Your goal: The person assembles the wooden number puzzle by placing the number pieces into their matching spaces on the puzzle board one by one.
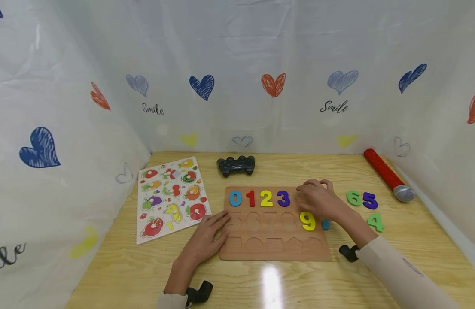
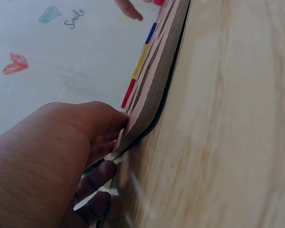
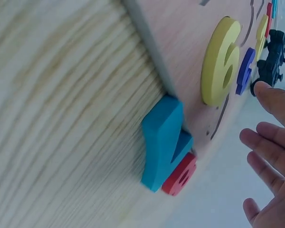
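Resting relaxed L hand (image 1: pixel 205 239) on board (image 1: pixel 274 253), I had R hand (image 1: pixel 318 201) loose, empty; yellow 9 (image 1: pixel 309 223) seemed light, stiff, prob best pinched edgewise.

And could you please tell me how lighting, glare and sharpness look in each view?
Head view: bright, with white glare on the table in front of the puzzle board; left wrist view: dimmer, tilted, the left hand shaded; right wrist view: also tilted, somewhat hazy, though the blue piece has a clear outline.
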Tool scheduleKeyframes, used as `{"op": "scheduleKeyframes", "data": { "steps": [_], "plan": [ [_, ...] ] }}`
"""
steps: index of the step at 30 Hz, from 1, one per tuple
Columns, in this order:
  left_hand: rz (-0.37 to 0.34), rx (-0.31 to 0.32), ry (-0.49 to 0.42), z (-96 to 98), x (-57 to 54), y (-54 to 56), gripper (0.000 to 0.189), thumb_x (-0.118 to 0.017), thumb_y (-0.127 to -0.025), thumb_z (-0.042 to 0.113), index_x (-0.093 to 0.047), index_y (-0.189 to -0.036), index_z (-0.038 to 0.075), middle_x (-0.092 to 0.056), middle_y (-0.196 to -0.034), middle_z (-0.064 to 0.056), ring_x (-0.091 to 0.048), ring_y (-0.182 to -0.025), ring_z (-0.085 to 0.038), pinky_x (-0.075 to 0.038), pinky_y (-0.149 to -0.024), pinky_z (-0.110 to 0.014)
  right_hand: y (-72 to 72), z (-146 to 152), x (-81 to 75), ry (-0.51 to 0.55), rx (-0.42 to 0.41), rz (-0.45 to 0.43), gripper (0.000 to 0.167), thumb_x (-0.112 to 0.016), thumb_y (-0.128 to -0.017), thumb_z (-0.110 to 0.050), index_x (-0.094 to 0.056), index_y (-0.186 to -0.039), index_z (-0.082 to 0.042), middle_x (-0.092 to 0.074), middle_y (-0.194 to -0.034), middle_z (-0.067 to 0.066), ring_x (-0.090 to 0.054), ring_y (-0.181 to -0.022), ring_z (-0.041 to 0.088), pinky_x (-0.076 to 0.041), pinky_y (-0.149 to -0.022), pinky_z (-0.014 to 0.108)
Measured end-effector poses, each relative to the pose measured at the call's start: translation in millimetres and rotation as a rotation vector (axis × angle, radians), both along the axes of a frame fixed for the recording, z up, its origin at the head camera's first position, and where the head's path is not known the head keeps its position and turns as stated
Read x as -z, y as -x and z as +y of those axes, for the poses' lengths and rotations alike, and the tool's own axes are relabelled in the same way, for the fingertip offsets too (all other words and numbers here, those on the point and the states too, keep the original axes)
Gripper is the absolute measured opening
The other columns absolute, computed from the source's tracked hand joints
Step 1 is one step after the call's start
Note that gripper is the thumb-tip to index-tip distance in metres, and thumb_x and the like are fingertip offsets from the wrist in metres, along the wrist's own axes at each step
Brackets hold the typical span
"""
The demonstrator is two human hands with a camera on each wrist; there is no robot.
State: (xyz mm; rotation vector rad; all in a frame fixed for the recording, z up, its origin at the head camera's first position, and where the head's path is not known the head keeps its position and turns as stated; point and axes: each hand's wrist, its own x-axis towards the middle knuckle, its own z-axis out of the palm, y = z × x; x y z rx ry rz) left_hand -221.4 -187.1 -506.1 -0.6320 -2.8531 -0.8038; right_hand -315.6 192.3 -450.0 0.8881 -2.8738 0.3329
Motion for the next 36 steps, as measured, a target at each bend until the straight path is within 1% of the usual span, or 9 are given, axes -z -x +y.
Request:
{"op": "scheduleKeyframes", "data": {
  "steps": [7, 11, 18, 25, 28, 32, 36],
  "plan": [
    [-0.011, 0.002, -0.016, -1.0, 3.5, -0.8, 0.047, -0.063, -0.099, 0.025, -0.057, -0.143, 0.01, -0.047, -0.152, -0.004, -0.048, -0.117, -0.024, -0.044, -0.098, -0.046, -9.7, 16, -0.1, 0.04, 0.016, 0.001, 0.04, -0.077, -0.089, -0.024, -0.069, -0.124, -0.006, -0.07, -0.117, 0.011, -0.046, -0.126, 0.038, -0.019, -0.099, 0.068],
    [-0.016, -0.001, -0.012, -0.7, 5.2, -1.4, 0.047, -0.063, -0.099, 0.025, -0.057, -0.143, 0.011, -0.047, -0.152, -0.003, -0.047, -0.117, -0.023, -0.044, -0.097, -0.045, -14.3, 26, 1.1, 0.043, 0.037, -0.016, 0.044, -0.078, -0.089, -0.026, -0.067, -0.125, -0.005, -0.068, -0.12, 0.012, -0.045, -0.126, 0.039, -0.018, -0.099, 0.068],
    [-0.002, -0.003, -0.012, 0.8, 4.1, -1.0, 0.047, -0.064, -0.098, 0.024, -0.058, -0.142, 0.01, -0.048, -0.151, -0.004, -0.048, -0.115, -0.022, -0.044, -0.096, -0.045, -23.6, 43, 5.9, 0.051, 0.046, 0.021, 0.044, -0.081, -0.085, -0.021, -0.068, -0.123, -0.003, -0.069, -0.116, 0.012, -0.047, -0.122, 0.04, -0.02, -0.097, 0.069],
    [-0.009, 0.001, -0.009, 1.2, 5.3, -1.2, 0.046, -0.064, -0.098, 0.024, -0.059, -0.142, 0.011, -0.048, -0.151, -0.003, -0.048, -0.114, -0.022, -0.044, -0.096, -0.046, -37.3, 59, 8.2, 0.058, 0.079, -0.009, 0.045, -0.08, -0.087, -0.026, -0.067, -0.124, -0.004, -0.066, -0.12, 0.014, -0.045, -0.125, 0.041, -0.02, -0.098, 0.068],
    [-0.008, 0.003, -0.01, 1.2, 5.0, -0.9, 0.046, -0.064, -0.098, 0.024, -0.058, -0.142, 0.011, -0.048, -0.151, -0.003, -0.048, -0.115, -0.022, -0.044, -0.097, -0.046, -41.3, 65, 8.1, 0.062, 0.077, 0.01, 0.045, -0.08, -0.086, -0.025, -0.067, -0.123, -0.004, -0.066, -0.12, 0.014, -0.045, -0.124, 0.041, -0.02, -0.097, 0.068],
    [-0.003, 0.003, -0.01, 0.4, 3.6, -0.1, 0.046, -0.064, -0.098, 0.024, -0.058, -0.142, 0.011, -0.048, -0.151, -0.003, -0.048, -0.115, -0.023, -0.044, -0.097, -0.046, -43.0, 72, 8.6, 0.055, 0.076, 0.05, 0.047, -0.082, -0.084, -0.022, -0.066, -0.124, -0.003, -0.065, -0.12, 0.015, -0.047, -0.122, 0.039, -0.021, -0.096, 0.068],
    [0.008, -0.003, 0.001, -0.8, 2.6, 0.8, 0.047, -0.065, -0.098, 0.025, -0.058, -0.142, 0.011, -0.048, -0.151, -0.003, -0.048, -0.115, -0.023, -0.044, -0.097, -0.046, -45.0, 78, 7.7, 0.052, 0.08, 0.067, 0.047, -0.082, -0.084, -0.021, -0.066, -0.123, -0.001, -0.065, -0.12, 0.016, -0.048, -0.121, 0.039, -0.022, -0.095, 0.068]
  ]
}}
